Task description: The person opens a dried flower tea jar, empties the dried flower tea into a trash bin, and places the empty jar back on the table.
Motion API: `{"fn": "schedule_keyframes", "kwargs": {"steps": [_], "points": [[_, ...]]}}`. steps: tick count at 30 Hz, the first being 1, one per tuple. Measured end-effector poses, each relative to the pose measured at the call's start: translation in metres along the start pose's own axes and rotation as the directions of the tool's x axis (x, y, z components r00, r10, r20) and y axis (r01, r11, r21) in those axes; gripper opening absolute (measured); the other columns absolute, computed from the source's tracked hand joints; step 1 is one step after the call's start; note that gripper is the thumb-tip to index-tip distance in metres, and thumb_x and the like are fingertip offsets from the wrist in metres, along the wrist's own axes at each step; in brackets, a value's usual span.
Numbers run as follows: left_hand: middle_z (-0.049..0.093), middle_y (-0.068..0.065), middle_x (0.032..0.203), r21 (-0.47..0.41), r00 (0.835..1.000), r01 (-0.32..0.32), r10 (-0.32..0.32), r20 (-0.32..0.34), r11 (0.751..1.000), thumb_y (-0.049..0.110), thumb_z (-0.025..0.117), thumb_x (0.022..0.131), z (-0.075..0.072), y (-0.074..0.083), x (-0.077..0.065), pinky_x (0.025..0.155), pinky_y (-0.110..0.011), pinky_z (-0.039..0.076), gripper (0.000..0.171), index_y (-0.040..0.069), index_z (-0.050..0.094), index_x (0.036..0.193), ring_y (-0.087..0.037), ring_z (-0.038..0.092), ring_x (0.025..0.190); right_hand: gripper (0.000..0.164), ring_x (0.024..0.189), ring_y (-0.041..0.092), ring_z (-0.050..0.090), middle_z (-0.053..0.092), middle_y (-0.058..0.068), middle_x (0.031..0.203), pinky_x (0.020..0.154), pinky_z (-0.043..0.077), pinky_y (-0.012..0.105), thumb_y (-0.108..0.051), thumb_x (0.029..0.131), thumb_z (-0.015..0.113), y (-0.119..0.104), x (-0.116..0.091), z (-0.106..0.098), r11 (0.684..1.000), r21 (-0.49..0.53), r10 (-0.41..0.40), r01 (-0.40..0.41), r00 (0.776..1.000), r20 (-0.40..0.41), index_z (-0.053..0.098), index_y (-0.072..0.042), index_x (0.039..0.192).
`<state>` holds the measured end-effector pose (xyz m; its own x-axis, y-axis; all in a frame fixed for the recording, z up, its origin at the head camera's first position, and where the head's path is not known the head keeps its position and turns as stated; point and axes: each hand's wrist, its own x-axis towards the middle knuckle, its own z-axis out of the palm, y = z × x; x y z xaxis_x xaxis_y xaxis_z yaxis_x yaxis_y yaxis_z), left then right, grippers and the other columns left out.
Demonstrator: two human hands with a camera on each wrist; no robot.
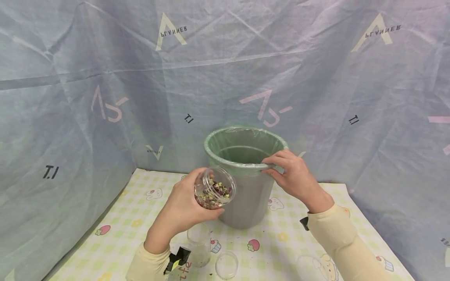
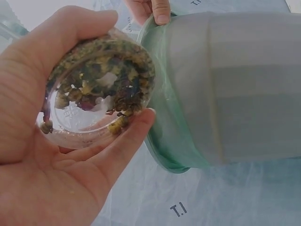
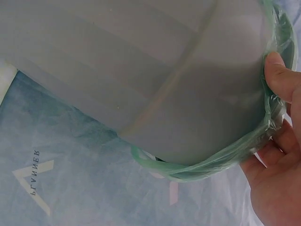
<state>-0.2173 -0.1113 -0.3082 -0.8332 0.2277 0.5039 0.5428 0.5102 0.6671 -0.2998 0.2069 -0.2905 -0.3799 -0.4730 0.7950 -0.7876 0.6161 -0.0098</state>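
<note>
My left hand (image 1: 180,207) grips a clear plastic jar (image 1: 202,186), tilted with its open mouth toward the right, near the bin's front left side. Dried flower buds (image 1: 215,192), yellow and dark red, lie inside it. In the left wrist view the jar's base (image 2: 77,117) faces the camera, with fingers and thumb curled round its side. A grey trash bin (image 1: 247,201) stands upright, lined with a green plastic bag (image 1: 221,150) folded over its rim. My right hand (image 1: 297,177) pinches the bin's rim and bag at the front right, thumb (image 3: 280,77) outside and fingers inside.
Below my left hand, a clear container (image 1: 200,253) and a round clear lid (image 1: 226,265) are on the checked tablecloth (image 1: 267,261). Small dark crumbs are scattered near them. A grey-blue printed fabric (image 1: 211,78) hangs behind the bin and along both sides.
</note>
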Motion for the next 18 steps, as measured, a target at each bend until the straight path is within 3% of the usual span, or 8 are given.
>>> {"fn": "schedule_keyframes", "kwargs": {"steps": [3,10,18], "points": [[0.067,0.008,0.121,0.001,1.000,0.010,-0.010,-0.016,1.000,0.028,0.099,0.062,-0.0007,-0.0006,-0.0005,0.093,-0.043,0.054,0.093,0.020,0.054,0.142,-0.014,0.065,0.108,0.030,0.091,0.021,0.065,0.072,-0.001,0.092,0.071,0.054,0.037,-0.003,0.074,0.091,-0.0004,0.0001,0.0008,1.000,-0.006,-0.002,0.002,1.000,-0.009,0.079,-0.011,0.101],[0.068,0.008,0.120,-0.013,0.997,0.013,-0.014,-0.080,1.000,0.027,0.101,0.060,-0.0017,-0.0004,-0.0006,0.091,-0.041,0.055,0.086,0.026,0.056,0.134,-0.013,0.066,0.107,0.030,0.089,0.020,0.065,0.073,-0.001,0.091,0.070,0.053,0.035,-0.006,0.074,0.091,-0.0022,0.0006,0.0008,1.000,-0.001,0.022,-0.022,1.000,-0.004,0.080,-0.011,0.102],[0.067,0.008,0.124,-0.027,0.993,0.006,-0.010,-0.115,1.000,0.025,0.099,0.064,-0.0044,0.0075,0.0037,0.093,-0.042,0.056,0.082,0.022,0.056,0.134,-0.017,0.067,0.117,0.030,0.088,0.020,0.066,0.074,-0.001,0.091,0.071,0.054,0.035,-0.007,0.075,0.091,-0.0027,0.0002,-0.0001,0.999,0.000,0.042,-0.042,0.999,0.001,0.081,-0.009,0.103]]}}
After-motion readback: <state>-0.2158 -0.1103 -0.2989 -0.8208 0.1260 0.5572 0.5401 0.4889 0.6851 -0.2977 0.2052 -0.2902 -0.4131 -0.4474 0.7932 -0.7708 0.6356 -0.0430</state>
